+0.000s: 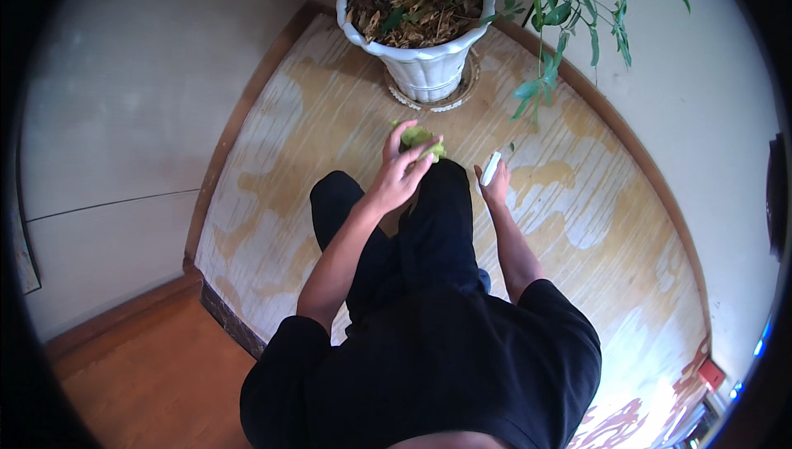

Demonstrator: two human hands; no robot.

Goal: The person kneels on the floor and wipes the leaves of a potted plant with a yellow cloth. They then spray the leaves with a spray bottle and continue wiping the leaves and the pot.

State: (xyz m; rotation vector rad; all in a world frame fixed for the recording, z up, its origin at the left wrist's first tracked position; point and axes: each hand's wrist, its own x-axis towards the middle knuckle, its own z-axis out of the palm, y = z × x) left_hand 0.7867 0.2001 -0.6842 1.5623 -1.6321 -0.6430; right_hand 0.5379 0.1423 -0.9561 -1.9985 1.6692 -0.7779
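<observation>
My left hand is above my knees, its fingers curled around a crumpled yellow-green bundle. Whether the bundle is leaves or cloth, I cannot tell. To the right of my knee, my right hand grips a slim white object, tilted with its far end up and to the right. Its lower end is hidden in the palm, and its kind is unclear. Beyond both hands, a white fluted plant pot stands on a round saucer.
Dry leaf litter fills the pot around woody stems. Green foliage hangs down at the right. One small green leaf lies on the worn, patterned floor. Walls with brown skirting meet behind the pot. A red box sits at lower right.
</observation>
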